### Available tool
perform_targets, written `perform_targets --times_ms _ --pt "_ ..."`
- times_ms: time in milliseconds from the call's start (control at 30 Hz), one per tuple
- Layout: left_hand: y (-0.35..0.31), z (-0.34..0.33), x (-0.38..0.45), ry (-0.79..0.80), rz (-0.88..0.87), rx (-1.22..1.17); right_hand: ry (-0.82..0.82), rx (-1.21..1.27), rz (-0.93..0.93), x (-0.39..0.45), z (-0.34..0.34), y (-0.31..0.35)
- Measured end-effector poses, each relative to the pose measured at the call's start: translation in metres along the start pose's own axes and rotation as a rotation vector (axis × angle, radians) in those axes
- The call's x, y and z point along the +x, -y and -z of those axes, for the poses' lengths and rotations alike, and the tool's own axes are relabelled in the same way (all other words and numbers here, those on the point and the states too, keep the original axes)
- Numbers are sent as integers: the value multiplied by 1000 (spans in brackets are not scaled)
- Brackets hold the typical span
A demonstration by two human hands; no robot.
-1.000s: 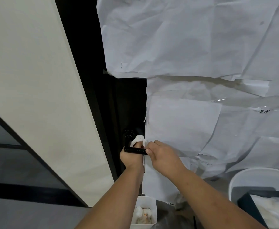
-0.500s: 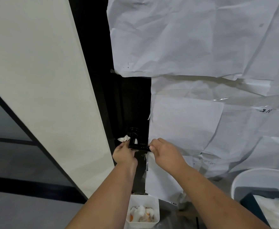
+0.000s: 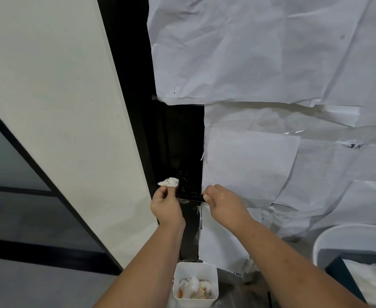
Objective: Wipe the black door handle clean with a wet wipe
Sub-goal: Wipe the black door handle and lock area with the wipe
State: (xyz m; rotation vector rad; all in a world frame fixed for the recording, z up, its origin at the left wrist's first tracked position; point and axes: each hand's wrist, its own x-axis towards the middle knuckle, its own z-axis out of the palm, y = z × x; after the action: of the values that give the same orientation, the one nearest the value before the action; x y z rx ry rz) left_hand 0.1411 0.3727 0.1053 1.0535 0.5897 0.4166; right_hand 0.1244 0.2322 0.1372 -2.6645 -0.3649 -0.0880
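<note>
Off the lever comes the left hand (image 3: 166, 206), which a second ago had the wet wipe (image 3: 168, 182) pressed over the top of the bar; now it sits just left of the handle's neck, thumb and fingertips pinching the crumpled white wipe so the wad sticks up above the knuckles and touches the round base of the black door handle (image 3: 188, 192). Right hand (image 3: 223, 204) has stayed put on the far end of the lever, fingers curled over it and thumb on the near side, gripping it level. That handle is glossy black, an L shape: a round collar on the dark door (image 3: 178, 138), a short neck, then a flat bar running right toward the edge of the white paper sheets (image 3: 260, 63) taped over the door's right side. Faint highlights catch along the bar; whether any dirt is left on it cannot be made out. Left of the door's dark edge stands a cream wall panel (image 3: 60, 107). Down below the forearms, at the foot of the door, sits a small white bin (image 3: 196, 302) holding used wipes stained orange, and a larger white tub (image 3: 329, 238) shows at the lower right corner.
</note>
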Motion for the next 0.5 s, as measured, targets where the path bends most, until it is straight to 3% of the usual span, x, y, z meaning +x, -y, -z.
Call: perform_targets --times_ms 167,367,433,500 --pt "-31 1 -7 182 -292 215 -7 -17 -10 0 -2 0" --pt "-58 12 0 427 -387 325 61 -120 -61 6 11 11" --pt "-66 18 0 536 -358 342 14 -7 -66 7 19 22" --pt "-74 24 0 616 -322 366 2 303 -113 8 27 37"
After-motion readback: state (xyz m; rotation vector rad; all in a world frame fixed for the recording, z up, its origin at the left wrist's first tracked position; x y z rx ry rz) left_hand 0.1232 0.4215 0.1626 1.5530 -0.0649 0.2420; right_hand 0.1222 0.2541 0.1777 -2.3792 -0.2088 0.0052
